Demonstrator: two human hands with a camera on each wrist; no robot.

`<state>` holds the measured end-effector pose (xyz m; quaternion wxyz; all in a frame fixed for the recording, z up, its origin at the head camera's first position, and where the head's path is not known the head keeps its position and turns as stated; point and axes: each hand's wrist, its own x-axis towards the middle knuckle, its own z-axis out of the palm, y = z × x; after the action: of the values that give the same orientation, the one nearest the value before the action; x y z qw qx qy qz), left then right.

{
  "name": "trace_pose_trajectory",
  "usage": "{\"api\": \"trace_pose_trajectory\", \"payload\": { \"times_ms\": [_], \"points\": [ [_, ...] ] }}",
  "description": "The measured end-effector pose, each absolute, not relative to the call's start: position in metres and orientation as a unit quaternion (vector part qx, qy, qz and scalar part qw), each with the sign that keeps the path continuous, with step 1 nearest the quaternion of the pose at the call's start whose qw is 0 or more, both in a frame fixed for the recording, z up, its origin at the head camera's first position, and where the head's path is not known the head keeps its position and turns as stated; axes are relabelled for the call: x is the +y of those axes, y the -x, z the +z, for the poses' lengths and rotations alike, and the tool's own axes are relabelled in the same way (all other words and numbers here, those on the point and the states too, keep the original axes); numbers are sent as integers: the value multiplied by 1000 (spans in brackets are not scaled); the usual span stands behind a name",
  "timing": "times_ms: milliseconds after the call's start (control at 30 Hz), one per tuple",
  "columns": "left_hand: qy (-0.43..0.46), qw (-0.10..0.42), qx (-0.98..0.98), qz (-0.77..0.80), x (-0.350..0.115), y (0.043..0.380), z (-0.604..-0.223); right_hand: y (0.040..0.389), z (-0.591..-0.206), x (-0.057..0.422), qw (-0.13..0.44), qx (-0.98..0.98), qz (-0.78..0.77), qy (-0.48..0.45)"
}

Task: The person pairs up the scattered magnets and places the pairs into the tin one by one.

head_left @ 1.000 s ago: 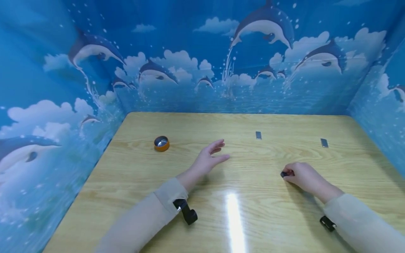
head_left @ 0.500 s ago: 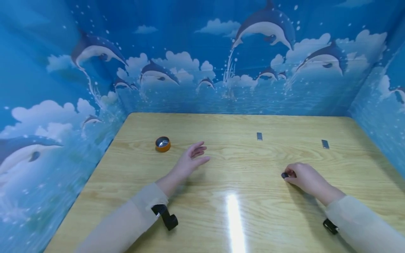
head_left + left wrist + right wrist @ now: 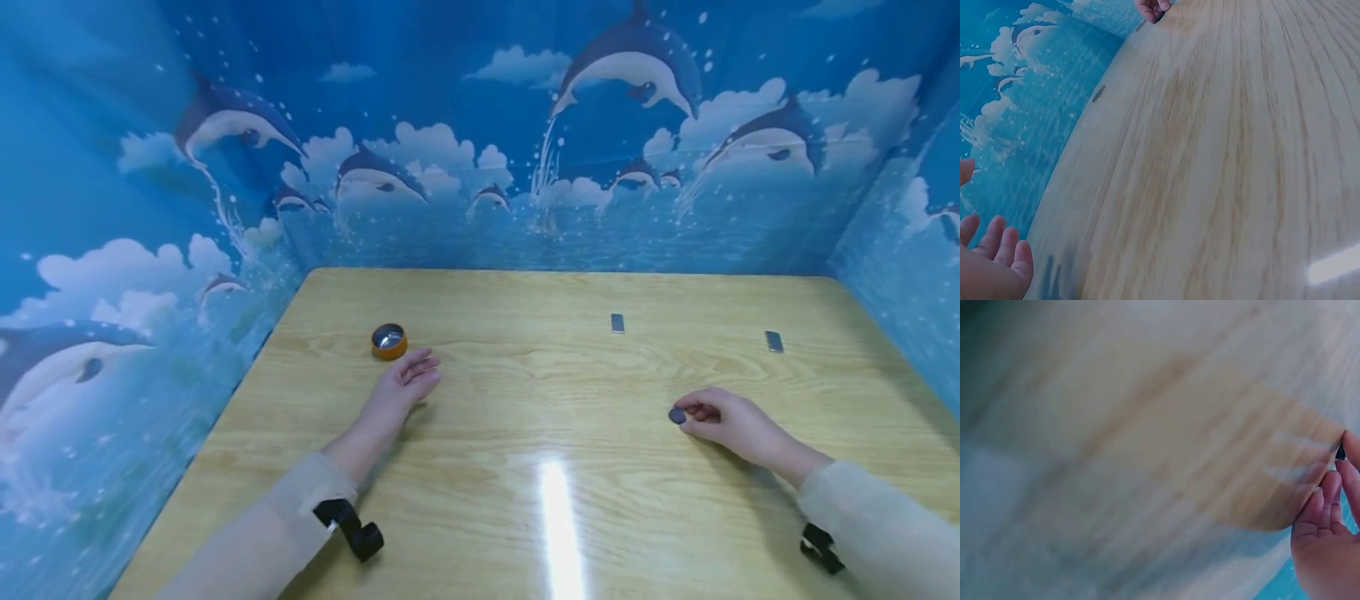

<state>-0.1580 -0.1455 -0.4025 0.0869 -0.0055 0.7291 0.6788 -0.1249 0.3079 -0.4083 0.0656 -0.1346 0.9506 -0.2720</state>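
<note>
Dolphin-printed cloth rises behind the desk. Toward its left edge, my left hand hangs, fingers relaxed, near an orange bowl. Two grey tiles lie toward the back edge. Nearer the right edge, my right hand pinches a dark disc.

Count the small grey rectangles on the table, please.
2. One grey rectangle lies toward the far edge of the table; the other grey rectangle is farther right, beyond the right hand. Any beneath this hand would be hidden.

Wooden table: orange bowl, two tiles
</note>
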Motion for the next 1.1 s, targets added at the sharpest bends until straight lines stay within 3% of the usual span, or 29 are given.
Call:
{"api": "trace_pose_trajectory", "payload": {
  "times_ms": [567, 700, 933, 1100],
  "points": [
    [172, -53, 709, 682, -190, 154, -417, 125, -412, 309, 72, 944, -296, 123],
    [149, -34, 724, 672, -205, 164, -415, 125, -411, 307, 68, 944, -297, 125],
    [64, 51, 784, 615, -220, 192, -413, 124, -409, 305, 67, 948, -286, 122],
    [21, 65, 803, 592, -221, 208, -416, 123, -409, 304, 67, 950, -277, 125]
  ]
}}
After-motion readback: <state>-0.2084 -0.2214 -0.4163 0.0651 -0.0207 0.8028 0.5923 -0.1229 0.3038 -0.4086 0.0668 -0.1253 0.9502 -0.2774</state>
